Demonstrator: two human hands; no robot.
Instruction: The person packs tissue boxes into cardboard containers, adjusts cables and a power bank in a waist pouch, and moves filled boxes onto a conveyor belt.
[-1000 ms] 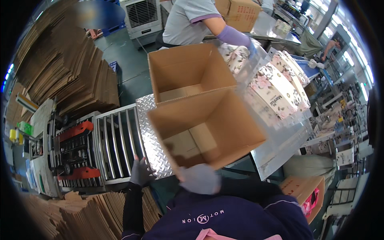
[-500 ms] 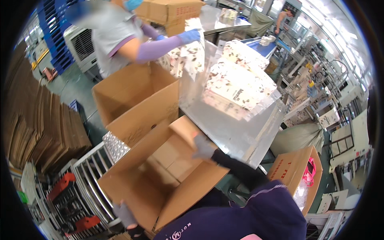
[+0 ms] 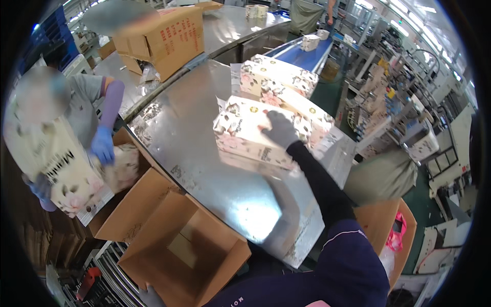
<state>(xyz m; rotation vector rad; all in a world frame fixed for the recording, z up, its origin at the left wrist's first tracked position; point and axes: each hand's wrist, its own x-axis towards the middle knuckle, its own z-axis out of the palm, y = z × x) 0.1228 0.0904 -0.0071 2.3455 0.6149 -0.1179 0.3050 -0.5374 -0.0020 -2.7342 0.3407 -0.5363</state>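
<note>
Our steel desk (image 3: 204,153) fills the middle, open carton (image 3: 179,256) at its near left edge. Right hand (image 3: 279,128) lies flat, fingers spread, on the flowery pack (image 3: 245,134) mid-desk; we'd drag it low. Left hand (image 3: 151,297) pinches the carton's rim.

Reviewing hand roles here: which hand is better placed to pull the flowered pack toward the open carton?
Right. The right hand already rests on the flowered pack; the left hand is down at the open carton's near edge.
</note>
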